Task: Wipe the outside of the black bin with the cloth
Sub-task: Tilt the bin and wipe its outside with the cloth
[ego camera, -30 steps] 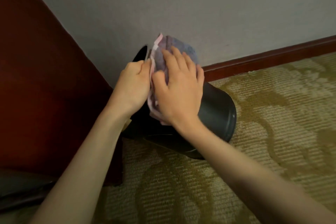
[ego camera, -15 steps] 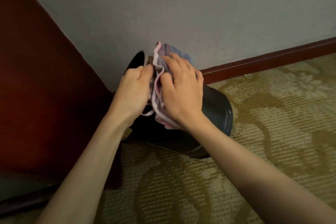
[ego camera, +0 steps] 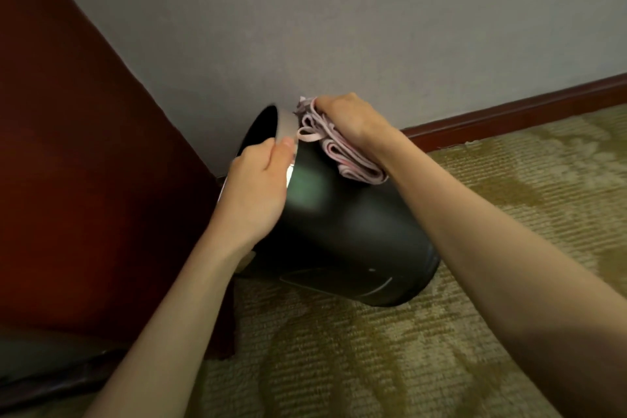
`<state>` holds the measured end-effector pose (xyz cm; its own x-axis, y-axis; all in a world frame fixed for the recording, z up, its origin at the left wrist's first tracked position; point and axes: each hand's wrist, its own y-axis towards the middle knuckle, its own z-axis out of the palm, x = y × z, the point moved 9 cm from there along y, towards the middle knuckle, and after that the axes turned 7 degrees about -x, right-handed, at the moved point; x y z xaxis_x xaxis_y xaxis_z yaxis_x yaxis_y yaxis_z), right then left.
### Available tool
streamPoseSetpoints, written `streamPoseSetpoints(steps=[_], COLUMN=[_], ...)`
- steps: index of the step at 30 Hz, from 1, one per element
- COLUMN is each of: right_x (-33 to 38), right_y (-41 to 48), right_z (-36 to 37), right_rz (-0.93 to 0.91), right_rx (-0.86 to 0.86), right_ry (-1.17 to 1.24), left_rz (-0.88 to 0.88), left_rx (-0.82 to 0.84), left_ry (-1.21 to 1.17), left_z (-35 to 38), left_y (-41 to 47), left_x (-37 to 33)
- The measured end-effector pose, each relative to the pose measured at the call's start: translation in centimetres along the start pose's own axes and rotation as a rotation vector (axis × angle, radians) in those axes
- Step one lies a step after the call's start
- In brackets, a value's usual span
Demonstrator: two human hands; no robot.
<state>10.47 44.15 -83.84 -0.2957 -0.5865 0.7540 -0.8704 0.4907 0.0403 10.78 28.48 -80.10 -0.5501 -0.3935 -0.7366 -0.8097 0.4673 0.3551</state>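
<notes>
The black bin (ego camera: 356,241) lay tilted; the left hand (ego camera: 258,187) gripped its rim (ego camera: 286,125) with curled fingers, while the right hand (ego camera: 346,119) clutched the folded pink cloth (ego camera: 342,154) against its upper side.

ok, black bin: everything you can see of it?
The black bin is round, glossy and smooth, with a pale band at the rim. It lies tipped, mouth toward the dark red panel, lower side on the carpet. The left hand grips its rim; the right hand holds the pink cloth against its upper side.
</notes>
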Motion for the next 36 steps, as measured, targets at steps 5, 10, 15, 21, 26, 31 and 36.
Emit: streamPoseSetpoints(steps=[5, 10, 15, 21, 26, 31, 36], right_x=[-1.3, -2.0, -2.2, -2.7, -5.5, -10.8, -16.9], right_y=[-0.5, -3.3, -7.2, -11.0, -10.7, -10.6, -12.2], right_z=[0.0, 0.0, 1.5, 2.7, 0.4, -2.2, -2.0], right_rz=[0.009, -0.040, -0.097, -0.141, -0.029, 0.160, 0.253], right_rx=[-0.105, -0.300, -0.438, -0.541, -0.537, -0.544, -0.568], right_ry=[0.074, -0.024, -0.194, -0.262, -0.077, 0.214, 0.433], left_rz=[-0.069, -0.204, -0.261, -0.249, -0.128, -0.037, 0.045], left_rx=[-0.018, -0.028, -0.039, -0.055, -0.012, 0.043, 0.070], left_ry=[0.103, 0.157, 0.176, 0.202, 0.153, 0.143, 0.197], left_z=[-0.5, -1.1, -2.1, -3.2, -2.1, 0.2, 4.1], left_y=[1.5, 3.6, 4.4, 3.7, 2.9, 2.8, 1.7], left_x=[1.6, 4.0, 6.0, 6.9, 4.3, 0.9, -4.0])
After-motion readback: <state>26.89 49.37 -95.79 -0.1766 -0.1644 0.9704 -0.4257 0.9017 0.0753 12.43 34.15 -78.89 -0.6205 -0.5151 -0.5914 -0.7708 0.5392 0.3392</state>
